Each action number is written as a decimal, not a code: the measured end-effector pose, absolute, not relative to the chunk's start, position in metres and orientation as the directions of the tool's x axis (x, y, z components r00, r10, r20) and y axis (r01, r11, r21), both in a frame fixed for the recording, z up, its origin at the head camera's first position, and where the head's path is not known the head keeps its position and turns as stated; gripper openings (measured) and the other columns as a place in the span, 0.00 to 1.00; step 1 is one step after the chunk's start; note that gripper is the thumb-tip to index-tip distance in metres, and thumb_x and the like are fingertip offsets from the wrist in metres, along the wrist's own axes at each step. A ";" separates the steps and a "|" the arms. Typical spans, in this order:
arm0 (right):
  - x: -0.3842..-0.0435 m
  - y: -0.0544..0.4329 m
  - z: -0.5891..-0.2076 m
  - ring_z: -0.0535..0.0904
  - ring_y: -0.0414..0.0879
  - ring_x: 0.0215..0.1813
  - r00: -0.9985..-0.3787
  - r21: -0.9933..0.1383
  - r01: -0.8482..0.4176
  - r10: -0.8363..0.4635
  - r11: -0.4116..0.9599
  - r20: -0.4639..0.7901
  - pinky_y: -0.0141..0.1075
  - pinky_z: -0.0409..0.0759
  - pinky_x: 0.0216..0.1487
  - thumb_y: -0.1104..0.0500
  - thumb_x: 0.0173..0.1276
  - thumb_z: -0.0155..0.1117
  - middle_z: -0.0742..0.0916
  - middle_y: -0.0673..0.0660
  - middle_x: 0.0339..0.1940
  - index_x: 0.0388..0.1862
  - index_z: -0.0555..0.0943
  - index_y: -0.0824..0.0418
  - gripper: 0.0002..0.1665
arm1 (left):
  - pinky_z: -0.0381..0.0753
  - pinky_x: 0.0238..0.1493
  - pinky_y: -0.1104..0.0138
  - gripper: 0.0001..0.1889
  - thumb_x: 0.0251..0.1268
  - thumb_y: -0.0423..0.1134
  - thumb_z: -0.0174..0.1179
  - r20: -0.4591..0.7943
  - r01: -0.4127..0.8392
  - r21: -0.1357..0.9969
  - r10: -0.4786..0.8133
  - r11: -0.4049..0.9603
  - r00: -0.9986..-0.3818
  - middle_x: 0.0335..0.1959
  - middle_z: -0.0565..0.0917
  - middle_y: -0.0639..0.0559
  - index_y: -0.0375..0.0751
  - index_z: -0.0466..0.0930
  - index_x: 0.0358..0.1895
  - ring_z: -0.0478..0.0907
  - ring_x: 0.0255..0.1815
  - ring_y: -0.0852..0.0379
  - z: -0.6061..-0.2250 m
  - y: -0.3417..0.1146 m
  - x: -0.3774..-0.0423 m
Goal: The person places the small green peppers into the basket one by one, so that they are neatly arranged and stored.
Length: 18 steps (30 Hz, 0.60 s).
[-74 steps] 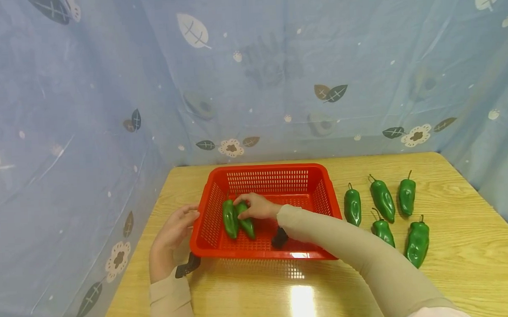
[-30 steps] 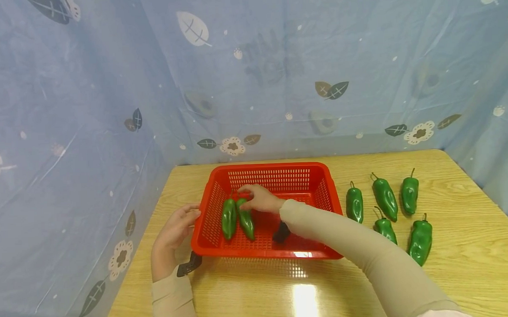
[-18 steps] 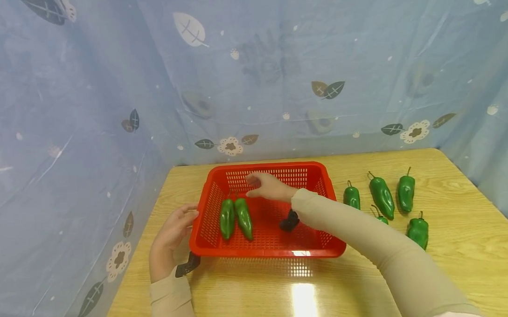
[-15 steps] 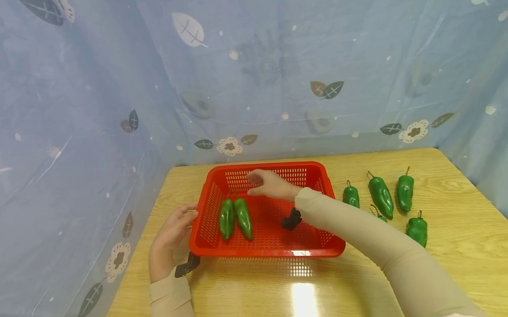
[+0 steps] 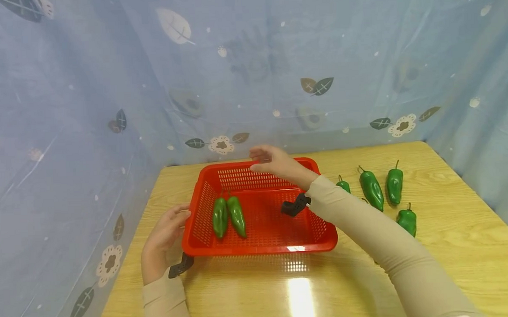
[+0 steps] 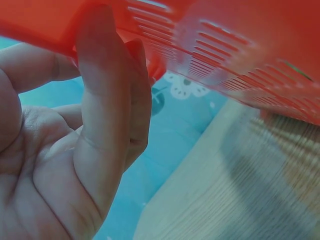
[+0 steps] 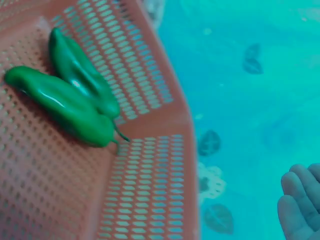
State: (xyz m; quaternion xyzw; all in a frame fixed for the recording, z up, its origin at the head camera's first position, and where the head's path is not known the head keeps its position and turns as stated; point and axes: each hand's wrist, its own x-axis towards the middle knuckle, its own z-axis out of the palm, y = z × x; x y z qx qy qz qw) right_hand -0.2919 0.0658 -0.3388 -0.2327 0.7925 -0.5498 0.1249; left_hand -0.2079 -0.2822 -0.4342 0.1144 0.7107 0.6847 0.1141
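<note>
- Behind the table [image 5: 229, 297], blue cloth [image 5: 243, 79] printed with leaves and flowers hung in soft folds.
- On the wood-grained surface sat the basket [image 5: 257, 250], bright red, its walls slotted.
- Above its far rim was the right hand [image 5: 277, 164], partly open, fingers loosely bent, holding nothing.
- At its left edge, the left hand [image 5: 167, 228] held the rim lightly with curled fingers.
- Right of the basket, several peppers [image 5: 372, 190] lay on the table, some partly hidden.
- Inside, toward the left, lay two more, long, tapering, glossy green, close together.
- Their thin stems [image 7: 122, 135] pointed toward the far wall.
</note>
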 end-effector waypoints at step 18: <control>-0.269 0.169 -0.326 0.67 0.52 0.68 -0.945 -0.957 -0.197 -0.300 0.212 0.128 0.43 0.68 0.67 0.56 0.68 0.61 0.71 0.61 0.68 0.71 0.62 0.61 0.35 | 0.82 0.42 0.66 0.15 0.74 0.30 0.42 0.000 0.007 1.000 0.322 0.019 -0.947 0.38 0.84 0.58 0.25 0.62 0.58 0.82 0.39 0.63 -0.434 -0.285 -0.208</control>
